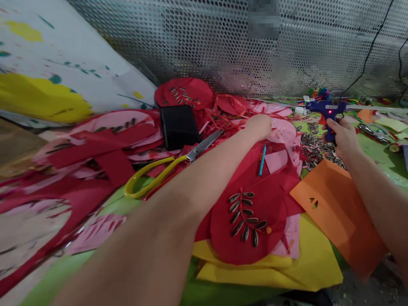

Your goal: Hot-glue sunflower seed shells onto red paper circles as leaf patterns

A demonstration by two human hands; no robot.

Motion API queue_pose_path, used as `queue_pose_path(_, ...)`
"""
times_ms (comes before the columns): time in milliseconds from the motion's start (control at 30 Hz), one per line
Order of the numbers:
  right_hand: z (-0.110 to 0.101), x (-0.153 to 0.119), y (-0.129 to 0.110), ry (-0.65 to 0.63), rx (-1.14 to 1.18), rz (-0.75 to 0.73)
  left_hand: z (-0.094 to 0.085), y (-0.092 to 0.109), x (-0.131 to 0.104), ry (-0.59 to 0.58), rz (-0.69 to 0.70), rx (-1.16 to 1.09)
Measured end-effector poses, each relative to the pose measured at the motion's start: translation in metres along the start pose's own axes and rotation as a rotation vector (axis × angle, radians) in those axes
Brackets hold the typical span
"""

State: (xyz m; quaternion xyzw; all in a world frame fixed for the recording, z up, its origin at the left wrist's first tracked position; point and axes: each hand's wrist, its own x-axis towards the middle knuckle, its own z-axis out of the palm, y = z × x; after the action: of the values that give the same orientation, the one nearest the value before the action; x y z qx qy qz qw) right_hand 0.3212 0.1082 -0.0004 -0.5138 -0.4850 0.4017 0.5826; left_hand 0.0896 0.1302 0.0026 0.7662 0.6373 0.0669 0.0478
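Note:
My right hand is wrapped round the handle of a blue glue gun at the upper right; a red light glows on the gun. My left hand reaches over the red and pink scraps, fingers bent down and closed beside a pink round piece; what it pinches, if anything, is hidden. Nearer me lies a red felt disc with sunflower seeds set like leaves along a stem. A blue pen and a pink rectangle lie above it.
Yellow-handled scissors and a black flat object lie left of centre. Orange sheet and loose seeds are at right. Perforated metal panel stands behind; a paint-splashed white board leans at left.

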Motion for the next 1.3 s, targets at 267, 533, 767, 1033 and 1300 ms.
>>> queue_pose_path(267, -0.001, -0.001, 0.001, -0.003, 0.002, -0.024, -0.004, -0.007, 0.0, 0.12, -0.059, -0.087)
queue_pose_path(533, 0.0, -0.01, -0.009, -0.121, 0.036, -0.095, -0.032, -0.033, -0.059, 0.254, -0.097, -0.196)
queue_pose_path(767, 0.013, -0.042, -0.024, -0.425, -0.095, -0.045, -0.021, -0.058, -0.132, 0.16, -0.173, -0.226)
queue_pose_path(1033, 0.025, -0.083, -0.033, -0.837, -0.428, -0.064, -0.013, -0.049, -0.183, 0.431, 0.106, -0.029)
queue_pose_path(1300, 0.028, -0.102, -0.03, -0.931, -0.429, -0.101, -0.007, -0.013, -0.233, 0.497, 0.93, 0.031)
